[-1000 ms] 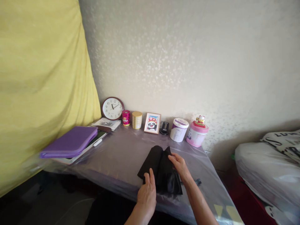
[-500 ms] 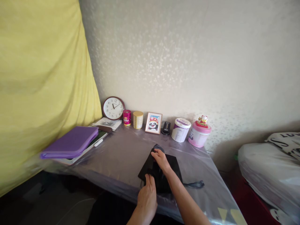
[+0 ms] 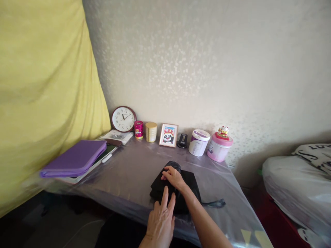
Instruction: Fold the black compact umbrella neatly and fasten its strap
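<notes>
On the near part of the tabletop (image 3: 126, 168), left hand (image 3: 160, 220): fingers spread fairly wide, tips against the near side of the black cloth (image 3: 190, 182). Right hand (image 3: 173, 177): fingers partly curled over its upper left part; whether they pinch it, cannot tell. Black cloth: folded, faintly glossy, rounded at the far end, flatter to the right. Dark cord (image 3: 216, 203) (bunched at its tip), trailing right. Obscured: the cloth's middle, beneath the hands; folds hard to separate, black on black. Farther back: panda picture (image 3: 168, 135), upright, framed.
</notes>
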`<state>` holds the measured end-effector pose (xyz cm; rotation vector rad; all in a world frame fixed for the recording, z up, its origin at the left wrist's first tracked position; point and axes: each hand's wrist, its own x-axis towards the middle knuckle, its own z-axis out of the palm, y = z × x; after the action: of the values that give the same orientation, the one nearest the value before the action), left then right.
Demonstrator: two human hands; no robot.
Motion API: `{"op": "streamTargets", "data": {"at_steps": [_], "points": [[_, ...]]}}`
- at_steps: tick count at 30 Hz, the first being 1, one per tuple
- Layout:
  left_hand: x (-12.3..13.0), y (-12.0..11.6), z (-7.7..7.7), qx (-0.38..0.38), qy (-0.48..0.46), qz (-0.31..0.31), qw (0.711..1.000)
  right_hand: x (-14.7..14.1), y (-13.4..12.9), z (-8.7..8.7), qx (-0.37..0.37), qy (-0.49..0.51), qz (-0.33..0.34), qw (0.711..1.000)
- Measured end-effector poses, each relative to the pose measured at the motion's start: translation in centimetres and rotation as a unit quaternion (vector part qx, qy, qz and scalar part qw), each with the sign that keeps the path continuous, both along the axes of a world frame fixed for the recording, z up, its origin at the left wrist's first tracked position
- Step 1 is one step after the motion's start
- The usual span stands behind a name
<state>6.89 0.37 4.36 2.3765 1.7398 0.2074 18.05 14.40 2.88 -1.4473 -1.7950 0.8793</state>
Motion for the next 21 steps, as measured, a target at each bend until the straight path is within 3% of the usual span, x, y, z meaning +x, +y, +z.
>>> {"op": "streamTargets", "data": {"at_steps": [6, 11, 14, 17, 21], "points": [[1.0, 1.6, -1.1, -0.032, 0.027, -0.007, 0.999, -0.5, -1.4, 0.9, 0.035, -0.08, 0.051, 0.995], [0.9, 2.0, -1.7, -0.051, 0.007, -0.01, 0.999, 0.0, -3.9, 1.1, 0.137, -0.103, 0.126, 0.977], [0.9, 2.1, -1.7, -0.062, 0.011, -0.015, 0.998, 0.9, -4.9, 0.8, 0.193, -0.086, 0.136, 0.968], [1.1, 2.2, -1.6, -0.075, 0.012, -0.002, 0.997, 1.8, -4.2, 0.2, 0.25, -0.108, 0.152, 0.95], [1.4, 2.4, -1.3, -0.12, 0.007, 0.033, 0.992, 2.7, -1.3, -0.9, 0.274, -0.151, 0.144, 0.939]]}}
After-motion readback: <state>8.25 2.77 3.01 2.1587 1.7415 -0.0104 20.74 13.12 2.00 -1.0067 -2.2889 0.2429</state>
